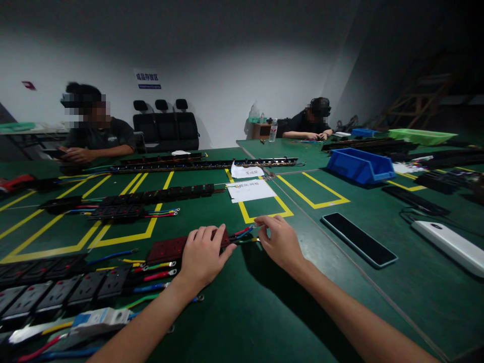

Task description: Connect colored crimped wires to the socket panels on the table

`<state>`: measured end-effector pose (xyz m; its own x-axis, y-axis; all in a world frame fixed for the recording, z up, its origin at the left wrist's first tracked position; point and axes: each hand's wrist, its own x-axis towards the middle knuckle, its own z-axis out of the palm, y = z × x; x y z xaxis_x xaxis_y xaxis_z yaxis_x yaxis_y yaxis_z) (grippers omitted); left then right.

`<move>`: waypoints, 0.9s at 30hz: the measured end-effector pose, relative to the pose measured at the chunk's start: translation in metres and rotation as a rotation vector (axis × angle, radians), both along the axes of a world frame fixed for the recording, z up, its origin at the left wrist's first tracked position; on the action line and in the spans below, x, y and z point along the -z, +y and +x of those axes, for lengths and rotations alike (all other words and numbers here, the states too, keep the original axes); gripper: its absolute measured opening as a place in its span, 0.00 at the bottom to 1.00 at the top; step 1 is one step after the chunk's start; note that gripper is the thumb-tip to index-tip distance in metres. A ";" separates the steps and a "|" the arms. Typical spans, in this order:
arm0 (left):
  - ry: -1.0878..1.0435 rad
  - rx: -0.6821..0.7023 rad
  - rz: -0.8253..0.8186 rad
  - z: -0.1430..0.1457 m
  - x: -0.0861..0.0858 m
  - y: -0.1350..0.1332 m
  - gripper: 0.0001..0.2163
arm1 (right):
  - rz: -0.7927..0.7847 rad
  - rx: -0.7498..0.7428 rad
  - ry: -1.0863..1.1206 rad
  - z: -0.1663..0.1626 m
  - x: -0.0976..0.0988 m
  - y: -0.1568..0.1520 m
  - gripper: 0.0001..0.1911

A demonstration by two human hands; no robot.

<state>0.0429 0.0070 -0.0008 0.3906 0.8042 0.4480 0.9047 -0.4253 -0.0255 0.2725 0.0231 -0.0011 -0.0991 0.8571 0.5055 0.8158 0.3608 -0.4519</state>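
My left hand (204, 254) lies closed over the right end of a dark red socket module (166, 249) on the green table, holding it down. My right hand (278, 239) sits just to its right, fingertips pinched on the coloured wires (244, 233) that stick out of the module's end. Red, blue and green-yellow wires show between the two hands.
Rows of black socket modules with coloured leads (60, 290) lie at the left. A phone (358, 238) and a white power bank (449, 244) lie at the right, a blue bin (361, 166) farther back. Paper sheets (249, 190) sit ahead. Two other people sit at the far side.
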 end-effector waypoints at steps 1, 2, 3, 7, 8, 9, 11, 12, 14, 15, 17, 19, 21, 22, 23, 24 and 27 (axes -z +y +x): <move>-0.003 0.000 0.003 0.000 -0.001 0.000 0.26 | -0.014 0.025 -0.040 0.000 0.000 0.000 0.13; -0.007 0.002 0.005 0.001 -0.002 -0.001 0.26 | -0.024 0.045 -0.079 0.000 0.000 0.000 0.13; -0.012 0.006 0.004 0.001 -0.003 -0.001 0.25 | -0.031 0.061 -0.114 0.000 0.000 -0.001 0.13; -0.026 0.018 -0.019 0.002 -0.005 -0.002 0.24 | -0.075 0.059 -0.229 -0.001 0.002 -0.002 0.12; -0.028 0.019 -0.021 0.001 -0.005 -0.002 0.24 | -0.090 0.048 -0.252 -0.001 0.002 -0.002 0.12; -0.030 0.021 -0.020 0.001 -0.005 -0.002 0.24 | -0.104 0.040 -0.270 -0.002 0.002 -0.001 0.12; -0.030 0.026 -0.015 0.001 -0.005 -0.002 0.24 | -0.124 0.041 -0.277 -0.002 0.003 -0.001 0.13; -0.029 0.029 -0.013 0.001 -0.005 -0.002 0.24 | -0.129 0.045 -0.267 -0.002 0.003 -0.001 0.13; -0.026 0.028 -0.013 0.001 -0.005 -0.002 0.23 | -0.125 0.040 -0.229 -0.002 0.003 -0.001 0.14; -0.024 0.025 -0.017 0.001 -0.005 -0.002 0.23 | -0.116 0.031 -0.203 -0.001 0.002 -0.001 0.15; -0.020 0.021 -0.027 0.001 -0.006 -0.002 0.23 | -0.087 0.007 -0.152 -0.001 0.002 -0.001 0.18; -0.018 0.020 -0.036 0.001 -0.007 -0.003 0.23 | -0.059 -0.009 -0.115 -0.002 0.001 -0.002 0.20; -0.018 0.020 -0.039 0.001 -0.007 -0.003 0.23 | -0.042 -0.016 -0.104 -0.002 0.000 -0.003 0.20; -0.017 0.020 -0.038 0.001 -0.007 -0.003 0.23 | -0.035 -0.016 -0.106 -0.003 -0.001 -0.004 0.20; -0.016 0.021 -0.037 0.001 -0.006 -0.003 0.24 | -0.027 -0.015 -0.112 -0.003 -0.001 -0.004 0.20; -0.016 0.021 -0.035 0.001 -0.006 -0.002 0.24 | -0.021 -0.012 -0.119 -0.004 -0.002 -0.005 0.19; -0.020 0.022 -0.029 0.001 -0.005 -0.002 0.23 | -0.032 -0.006 -0.151 -0.005 -0.003 -0.005 0.18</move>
<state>0.0436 0.0048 0.0040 0.3992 0.8082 0.4328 0.8955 -0.4450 0.0050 0.2675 0.0177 0.0017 -0.1769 0.8717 0.4570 0.8731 0.3533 -0.3359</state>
